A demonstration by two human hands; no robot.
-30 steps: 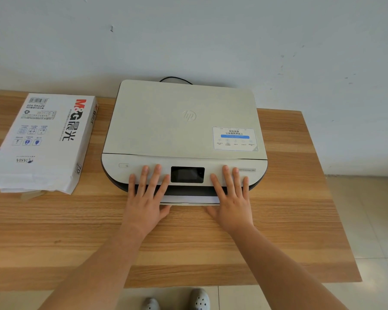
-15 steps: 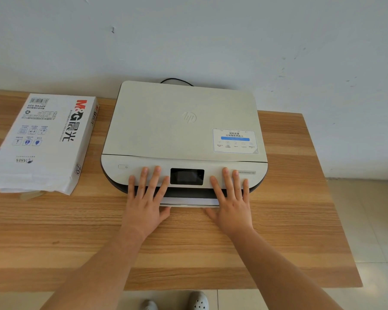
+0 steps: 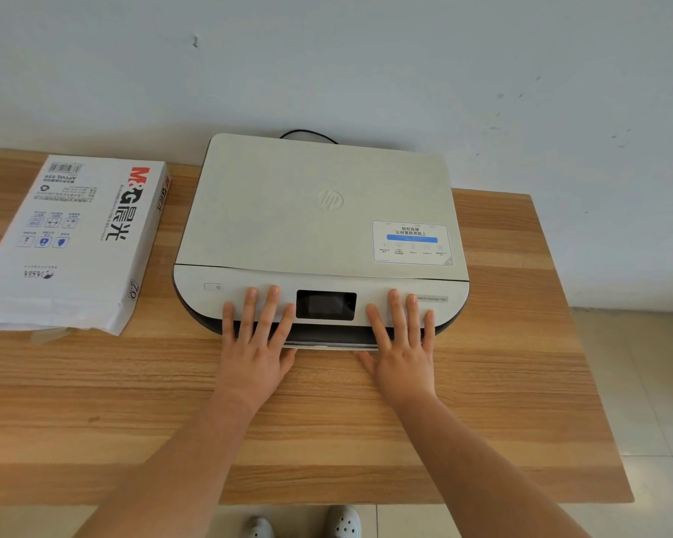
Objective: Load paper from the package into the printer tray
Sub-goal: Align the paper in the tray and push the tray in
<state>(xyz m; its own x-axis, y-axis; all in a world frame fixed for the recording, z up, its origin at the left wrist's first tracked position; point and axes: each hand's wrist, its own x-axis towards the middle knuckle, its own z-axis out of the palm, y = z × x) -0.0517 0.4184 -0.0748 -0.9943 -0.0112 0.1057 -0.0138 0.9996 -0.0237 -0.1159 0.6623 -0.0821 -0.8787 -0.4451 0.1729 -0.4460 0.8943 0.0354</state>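
A flat white printer [image 3: 319, 211] with a closed lid sits in the middle of the wooden table [image 3: 327, 421]. Its small dark screen [image 3: 326, 304] faces me on the front panel. My left hand [image 3: 259, 343] lies flat on the panel left of the screen, fingers spread, thumb by the tray edge. My right hand [image 3: 403, 345] lies the same way right of the screen. The paper tray's light front edge [image 3: 329, 346] shows just below the dark slot between my thumbs. A white paper package [image 3: 70, 242], its near end torn open, lies left of the printer.
A black cable [image 3: 307, 133] runs out behind the printer against the wall. The table's right edge drops to a tiled floor [image 3: 645, 382]. My shoes [image 3: 342, 522] show under the table's near edge.
The tray's front edge sticks out less than a second ago; it has slid in toward the printer. Both hands have stayed flat on the front panel.
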